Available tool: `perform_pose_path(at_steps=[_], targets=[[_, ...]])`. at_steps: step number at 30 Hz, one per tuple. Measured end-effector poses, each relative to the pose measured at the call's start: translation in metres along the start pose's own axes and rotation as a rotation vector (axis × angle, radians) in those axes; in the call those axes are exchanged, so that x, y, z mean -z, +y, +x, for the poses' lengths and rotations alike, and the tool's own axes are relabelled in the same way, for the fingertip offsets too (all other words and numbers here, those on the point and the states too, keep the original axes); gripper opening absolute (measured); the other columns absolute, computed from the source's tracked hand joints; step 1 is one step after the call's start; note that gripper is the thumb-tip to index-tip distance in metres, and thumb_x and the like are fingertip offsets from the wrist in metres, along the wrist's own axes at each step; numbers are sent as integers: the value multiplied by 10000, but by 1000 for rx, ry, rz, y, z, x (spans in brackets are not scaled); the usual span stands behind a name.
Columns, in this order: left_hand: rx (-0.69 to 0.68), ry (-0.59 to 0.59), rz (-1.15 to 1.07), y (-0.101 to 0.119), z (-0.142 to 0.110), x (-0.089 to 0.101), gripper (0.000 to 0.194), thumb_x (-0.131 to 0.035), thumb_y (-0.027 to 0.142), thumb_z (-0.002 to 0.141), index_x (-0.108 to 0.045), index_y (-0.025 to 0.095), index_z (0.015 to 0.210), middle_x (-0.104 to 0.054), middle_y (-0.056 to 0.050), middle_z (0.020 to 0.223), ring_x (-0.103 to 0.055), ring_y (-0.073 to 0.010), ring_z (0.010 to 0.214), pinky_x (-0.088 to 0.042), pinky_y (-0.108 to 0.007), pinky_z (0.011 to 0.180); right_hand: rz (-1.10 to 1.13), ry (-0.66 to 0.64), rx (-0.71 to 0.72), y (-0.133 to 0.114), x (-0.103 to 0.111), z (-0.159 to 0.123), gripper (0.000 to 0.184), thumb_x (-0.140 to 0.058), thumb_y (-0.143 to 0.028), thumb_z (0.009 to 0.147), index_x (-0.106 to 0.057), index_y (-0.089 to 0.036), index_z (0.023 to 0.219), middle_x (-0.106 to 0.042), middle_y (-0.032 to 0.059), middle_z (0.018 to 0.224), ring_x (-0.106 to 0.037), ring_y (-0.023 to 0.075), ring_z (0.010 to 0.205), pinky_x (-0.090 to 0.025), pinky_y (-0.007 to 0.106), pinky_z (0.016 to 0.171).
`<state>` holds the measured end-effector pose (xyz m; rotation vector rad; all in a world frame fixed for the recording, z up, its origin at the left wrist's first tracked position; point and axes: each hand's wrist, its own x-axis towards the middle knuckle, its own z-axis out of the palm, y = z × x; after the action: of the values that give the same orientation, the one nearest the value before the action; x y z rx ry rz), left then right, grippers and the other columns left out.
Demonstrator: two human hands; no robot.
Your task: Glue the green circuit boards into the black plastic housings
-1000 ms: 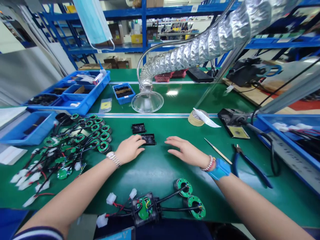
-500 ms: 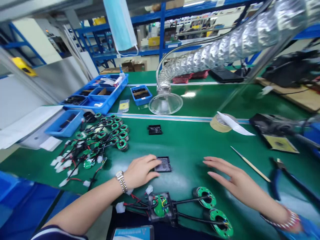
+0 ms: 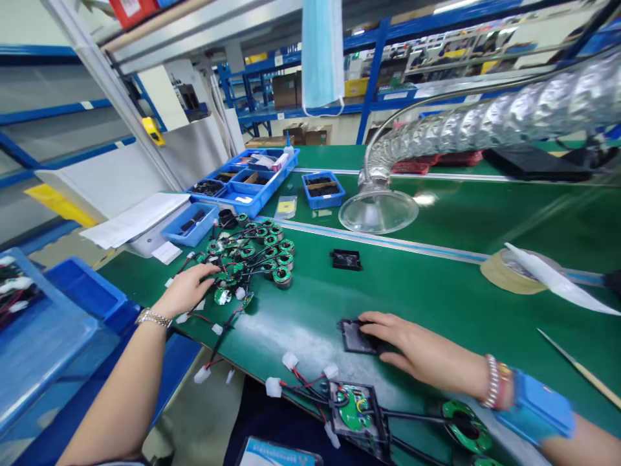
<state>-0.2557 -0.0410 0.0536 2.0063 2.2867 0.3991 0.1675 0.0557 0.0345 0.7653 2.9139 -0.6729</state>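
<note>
My left hand point(image 3: 185, 289) reaches over the near side of a pile of wired green circuit boards point(image 3: 237, 265), fingers stretched and thumb apart. Its fingertips are among the wires; I cannot tell whether they touch one. My right hand point(image 3: 412, 343) lies with extended fingers on the right end of a shallow black plastic case point(image 3: 356, 336), covering that end. Beyond it sits a second black case point(image 3: 346, 259). Close to my body, a black housing holding a green board point(image 3: 356, 411) has white connectors on one side and cables to green ring boards point(image 3: 463, 424) on the other.
A clear extraction hood point(image 3: 378, 212) hangs from a silver duct over the bench. Blue parts trays point(image 3: 252, 206) and a small blue bin point(image 3: 324, 200) stand behind. A tape roll point(image 3: 504, 272) and a wooden-handled pointed tool point(image 3: 582, 369) lie to the right.
My left hand has left the near black case and moved left to the board pile. My right hand has come onto that case, which was drawn nearer earlier. The view has turned left.
</note>
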Motion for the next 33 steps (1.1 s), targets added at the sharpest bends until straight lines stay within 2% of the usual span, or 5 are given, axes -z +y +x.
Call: perform_pose_path(at_steps=[14,22,28,30,33], targets=[[46,-6,22,-22,11,-22,302,-484,314,764,-597,158,996,-609,-98,1039,-535,-258,996,-420,-372,872,-191,200,-83,-72,-5,176,444,-519,-290,809,-445,-164,1229,-518,146,1052,-603,229,814,-462,315,660],[-30,108,-242,-21,26,-18,249,-503,357,757,-634,188,885,-581,-65,995,-537,-216,969,-422,-355,889,-117,422,63,-98,41,160,364,-474,-325,805,-506,-207,1148,-504,74,965,-534,172,774,-423,283,689],[-92,819,-782,8,30,57,202,-605,347,745,-530,174,817,-581,17,789,-556,-129,744,-459,-276,727,-24,670,189,-113,78,146,333,-516,-272,756,-551,-161,1068,-499,55,866,-491,155,758,-419,277,706],[-141,792,-803,36,29,77,196,-587,356,773,-529,169,794,-507,49,603,-481,-82,533,-420,-216,557,-8,698,183,-101,82,132,327,-527,-261,745,-556,-156,1053,-515,51,850,-499,153,754,-426,277,711],[-146,344,-586,87,29,76,280,-528,377,810,-542,161,633,-477,39,502,-390,-67,426,-309,-187,425,-9,724,115,-60,78,93,330,-529,-267,745,-548,-154,1055,-561,63,897,-529,170,811,-439,300,760]])
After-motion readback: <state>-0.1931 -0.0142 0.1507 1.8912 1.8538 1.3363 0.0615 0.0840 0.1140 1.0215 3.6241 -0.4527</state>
